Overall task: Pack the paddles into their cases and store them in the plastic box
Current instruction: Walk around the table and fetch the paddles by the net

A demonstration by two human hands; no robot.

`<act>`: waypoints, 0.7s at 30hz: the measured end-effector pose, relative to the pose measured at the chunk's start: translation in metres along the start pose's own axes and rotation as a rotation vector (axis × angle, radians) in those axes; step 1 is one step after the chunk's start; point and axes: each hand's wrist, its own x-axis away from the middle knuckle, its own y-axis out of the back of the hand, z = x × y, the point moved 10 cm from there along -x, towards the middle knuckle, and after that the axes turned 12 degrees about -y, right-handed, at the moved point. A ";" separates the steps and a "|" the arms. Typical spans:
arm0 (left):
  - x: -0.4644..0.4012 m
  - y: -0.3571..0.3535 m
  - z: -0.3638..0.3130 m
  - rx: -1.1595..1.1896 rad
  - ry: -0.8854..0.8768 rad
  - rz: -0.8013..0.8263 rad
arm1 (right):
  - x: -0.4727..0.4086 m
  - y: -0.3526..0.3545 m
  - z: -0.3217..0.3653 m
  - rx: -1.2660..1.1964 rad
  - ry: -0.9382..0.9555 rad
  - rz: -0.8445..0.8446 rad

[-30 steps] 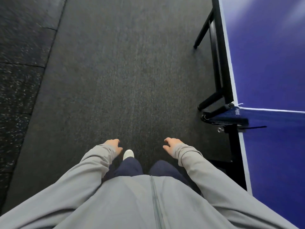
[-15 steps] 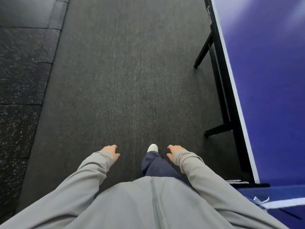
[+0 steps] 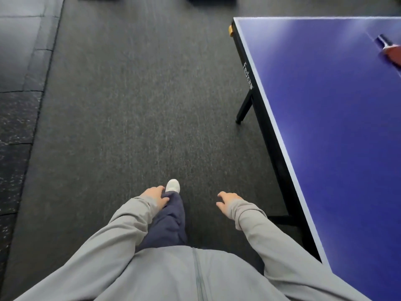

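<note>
The person is on the carpet (image 3: 138, 105) beside the blue surface (image 3: 338, 127), one white shoe (image 3: 173, 185) forward, so the step in hand looks like the approach to the first paddle, with no packing begun. The left hand (image 3: 154, 196) and right hand (image 3: 227, 202) both hang with loosely curled fingers, grasping nothing. A red paddle (image 3: 390, 51) lies on the surface at about 2 o'clock, cut by the frame's right edge and well apart from both hands. No case or plastic box is in view. The next move calls for rounding the far corner at 1 o'clock and reaching across with the right hand for the handle.
</note>
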 end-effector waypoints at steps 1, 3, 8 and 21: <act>-0.020 0.015 0.003 -0.008 -0.009 0.008 | -0.013 0.015 0.008 -0.006 -0.008 -0.004; -0.058 0.049 0.010 -0.024 -0.018 0.014 | -0.038 0.044 0.026 -0.019 -0.026 0.003; -0.139 0.152 0.011 -0.084 -0.030 0.026 | -0.084 0.140 0.075 -0.057 -0.052 -0.002; -0.338 0.323 -0.062 -0.188 -0.105 0.083 | -0.238 0.343 0.132 -0.182 -0.084 0.011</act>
